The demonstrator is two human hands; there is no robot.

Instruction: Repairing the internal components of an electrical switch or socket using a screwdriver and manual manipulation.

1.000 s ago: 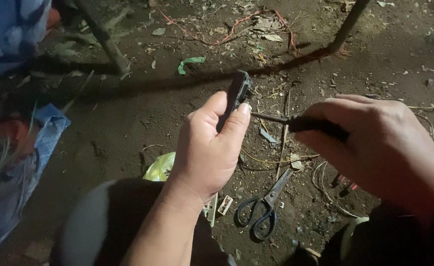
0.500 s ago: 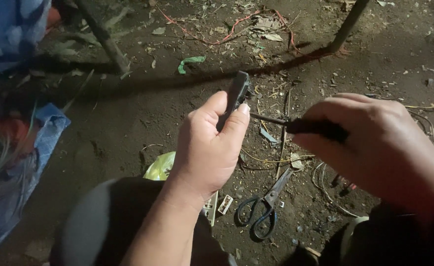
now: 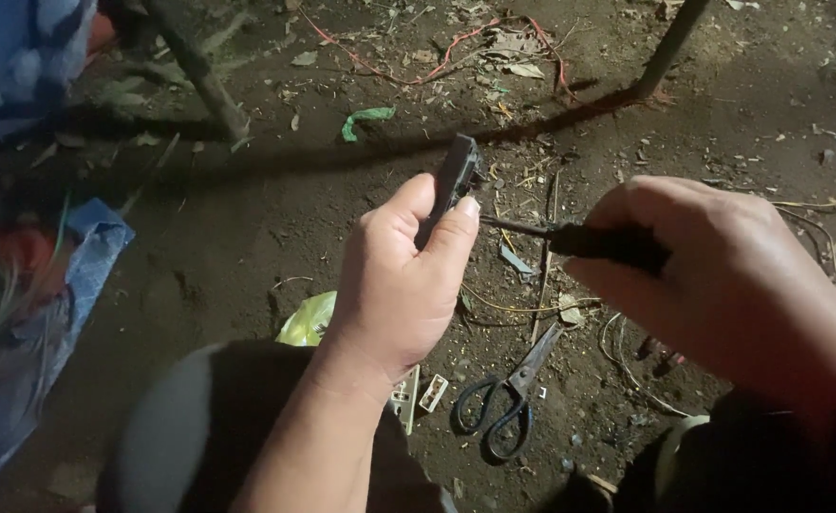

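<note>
Left hand [image 3: 399,285] clenched round a small black part [image 3: 456,176], held above the dirt. Right hand [image 3: 731,285] gripped a screwdriver [image 3: 579,239], tip at the part. I judged the part light, rigid, best pinched by its sides

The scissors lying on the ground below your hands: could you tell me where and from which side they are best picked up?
Probably by the black finger loops of the scissors, coming from above on the near side. They lie flat on the dirt, loops toward the person, the shut blades pointing away up-right. The loops are the widest, blunt part.
</note>
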